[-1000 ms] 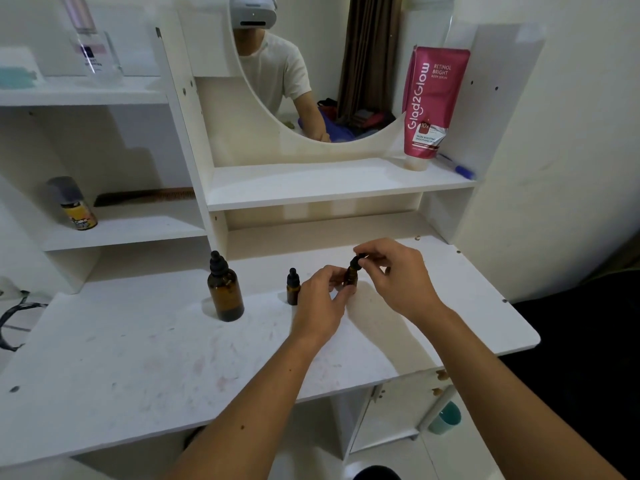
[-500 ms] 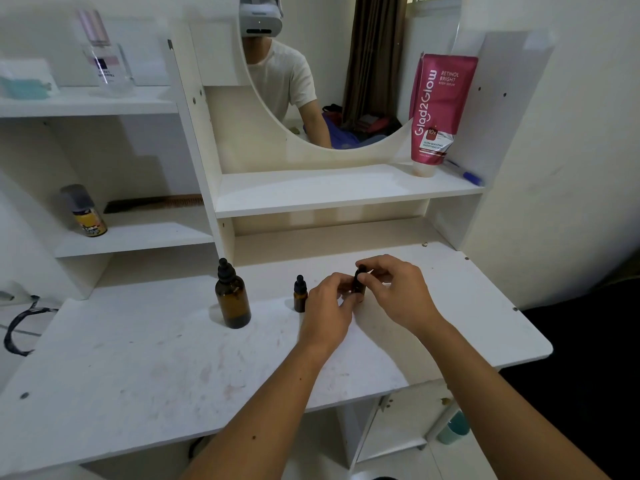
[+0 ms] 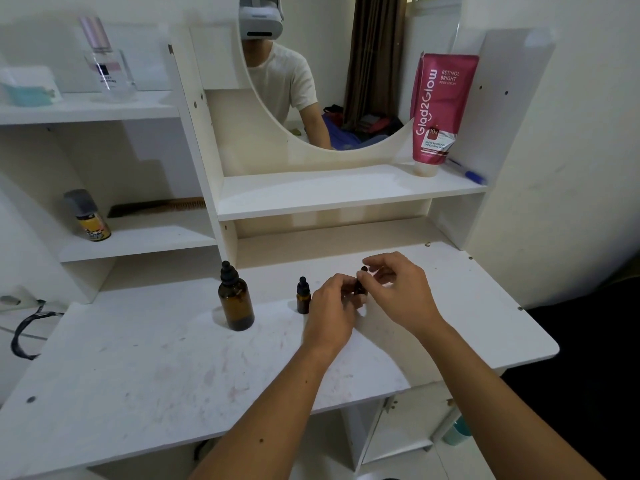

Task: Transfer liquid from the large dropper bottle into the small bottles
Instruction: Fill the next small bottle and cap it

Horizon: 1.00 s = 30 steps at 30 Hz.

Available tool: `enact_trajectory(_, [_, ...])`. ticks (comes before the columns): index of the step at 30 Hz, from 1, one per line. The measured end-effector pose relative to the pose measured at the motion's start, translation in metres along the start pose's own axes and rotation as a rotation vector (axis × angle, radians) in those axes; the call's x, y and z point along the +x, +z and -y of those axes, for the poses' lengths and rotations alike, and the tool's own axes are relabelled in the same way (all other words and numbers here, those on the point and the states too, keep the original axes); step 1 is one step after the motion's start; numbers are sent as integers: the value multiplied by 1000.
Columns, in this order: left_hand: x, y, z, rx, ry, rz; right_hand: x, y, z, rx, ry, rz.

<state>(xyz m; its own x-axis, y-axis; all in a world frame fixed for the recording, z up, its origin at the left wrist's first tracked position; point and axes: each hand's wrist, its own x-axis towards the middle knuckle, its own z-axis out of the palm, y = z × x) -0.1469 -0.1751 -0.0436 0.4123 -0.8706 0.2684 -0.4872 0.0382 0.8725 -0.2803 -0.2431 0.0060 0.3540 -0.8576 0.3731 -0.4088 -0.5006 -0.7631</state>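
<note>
Left hand [image 3: 334, 299]: holds a small bottle [image 3: 360, 289].
Right hand [image 3: 398, 289]: pinches its cap, maybe twisting.
Big bottle [image 3: 235, 301]: capped; filling not begun.

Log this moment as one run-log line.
left hand: holds small bottle | right hand: pinches its dropper cap | second small bottle: capped, untouched | large dropper bottle: capped, upright, untouched

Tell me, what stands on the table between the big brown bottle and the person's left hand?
In the head view, one small capped dropper bottle stands between the big brown bottle and the left hand, close beside that hand.
</note>
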Motion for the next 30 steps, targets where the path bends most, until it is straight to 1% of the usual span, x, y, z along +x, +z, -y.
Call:
enact_trajectory(3, [0,1,0,21,-2,5,0,2,-1,-2,7,42])
enact_trajectory(6, [0,1,0,1,-8,8,0,3,-2,-46,47,-13])
enact_trajectory(8, [0,1,1,16,-12,11,0,2,-1,1,76,-24])
enact_trajectory(10, [0,1,2,29,-6,15,-1,1,-2,33,57,19])
enact_trajectory(12, [1,1,1,27,-8,19,-2,2,-2,10,26,52])
enact_trajectory(17, [-1,-1,-2,0,-13,10,-1,4,-1,-15,42,-2])
enact_trajectory(20, [-1,0,-2,16,-10,16,-3,3,-3,-13,15,41])
enact_trajectory(22, [0,0,-3,10,-16,14,-3,4,-4,-3,42,62])
enact_trajectory(26, [-1,-1,-5,-8,-27,10,0,1,-2,18,63,33])
enact_trajectory(30, [-1,-1,-4,6,-27,18,2,-4,-5,-3,20,159])
